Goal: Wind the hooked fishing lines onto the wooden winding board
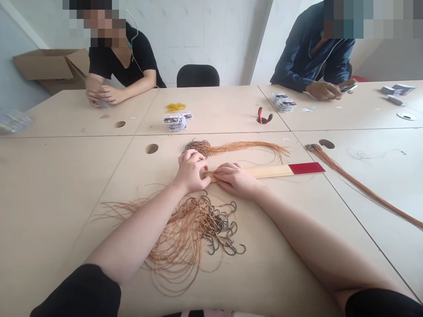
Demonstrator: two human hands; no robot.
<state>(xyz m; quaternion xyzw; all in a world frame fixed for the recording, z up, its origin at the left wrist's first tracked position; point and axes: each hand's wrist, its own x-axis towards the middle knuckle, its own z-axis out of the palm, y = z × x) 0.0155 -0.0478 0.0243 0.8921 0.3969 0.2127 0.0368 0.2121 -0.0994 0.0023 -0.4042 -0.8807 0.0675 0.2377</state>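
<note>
Black sleeves [76, 293] lead to the left hand [191, 171] and right hand [234, 179], both closed around one end of a wooden stick [264, 172], with tangled fishing hooks [211, 224] just below them and an orange line bundle [238, 149] just beyond.

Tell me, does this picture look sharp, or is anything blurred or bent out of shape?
In the head view, the light is soft and even with faint shadows; the pale wooden table looks stretched by wide-angle distortion; the shiny, silvery stack at far left is blurred; the bare left hand and bare right hand look fairly sharp.

Pale table [49, 185], tangled snelled hooks [211, 233], red-tipped stick [267, 171]
</note>
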